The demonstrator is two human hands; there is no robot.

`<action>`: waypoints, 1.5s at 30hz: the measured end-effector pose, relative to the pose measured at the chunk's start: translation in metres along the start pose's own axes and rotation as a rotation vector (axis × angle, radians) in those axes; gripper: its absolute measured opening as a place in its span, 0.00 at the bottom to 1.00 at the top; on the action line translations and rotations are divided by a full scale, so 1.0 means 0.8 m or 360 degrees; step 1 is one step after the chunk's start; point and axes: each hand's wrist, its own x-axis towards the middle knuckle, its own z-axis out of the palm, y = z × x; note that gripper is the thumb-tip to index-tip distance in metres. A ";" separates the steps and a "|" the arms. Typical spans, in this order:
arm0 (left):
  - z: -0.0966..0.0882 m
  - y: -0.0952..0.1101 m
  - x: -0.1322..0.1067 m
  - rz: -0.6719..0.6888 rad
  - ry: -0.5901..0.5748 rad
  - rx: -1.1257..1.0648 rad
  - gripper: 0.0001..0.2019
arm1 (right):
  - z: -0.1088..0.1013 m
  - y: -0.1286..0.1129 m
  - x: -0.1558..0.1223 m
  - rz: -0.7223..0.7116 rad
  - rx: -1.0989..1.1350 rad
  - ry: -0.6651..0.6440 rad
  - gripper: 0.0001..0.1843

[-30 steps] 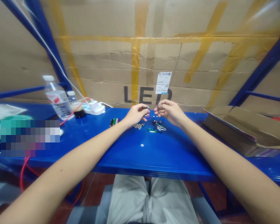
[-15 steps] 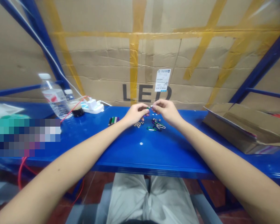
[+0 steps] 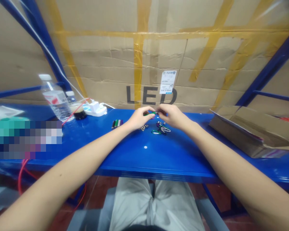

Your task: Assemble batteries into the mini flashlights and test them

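Above the back of the blue table, my left hand [image 3: 140, 118] pinches a slim green tube [image 3: 150, 114] that points to the right. My right hand [image 3: 170, 114] is closed at the tube's right end, its fingertips pressed together around something too small to make out. Below the hands lies a pile of carabiners [image 3: 164, 128], with a green carabiner [image 3: 156, 132] at its left side. Small silver metal pieces [image 3: 143, 127] sit partly under my left hand. Left of them, several short tubes [image 3: 117, 123] in black, green, silver and purple lie side by side.
An open cardboard box [image 3: 252, 131] stands at the right. To the left are a water bottle [image 3: 56, 99], a small bottle of dark liquid [image 3: 78, 110] and a white power strip [image 3: 96, 109] with cables. A large taped carton [image 3: 106, 70] rises behind the table [image 3: 135, 160].
The green tube now shows more between my hands. My right hand has turned slightly, its fingers curling over the tube's end; my left hand has barely moved.
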 end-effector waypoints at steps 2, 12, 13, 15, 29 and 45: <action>0.000 0.000 0.000 0.0013 0.0005 0.0035 0.05 | 0.001 0.000 0.000 -0.0004 0.0056 0.0013 0.06; 0.002 -0.003 0.001 0.0130 -0.0097 -0.0111 0.05 | 0.004 0.007 -0.002 0.0206 0.0486 0.0235 0.04; 0.002 -0.003 0.001 0.0124 -0.0104 -0.0148 0.05 | 0.003 0.005 -0.002 0.0191 0.0468 0.0234 0.03; 0.001 -0.003 0.001 0.0115 -0.0110 -0.0193 0.04 | 0.000 0.001 -0.002 0.0131 0.0377 0.0226 0.02; -0.006 0.000 -0.001 0.0175 -0.0049 0.0073 0.07 | 0.002 0.007 -0.001 0.0031 0.0445 0.0213 0.07; -0.009 0.014 -0.004 0.0235 -0.0129 0.0446 0.09 | 0.000 0.004 -0.005 0.0045 0.0305 -0.0016 0.09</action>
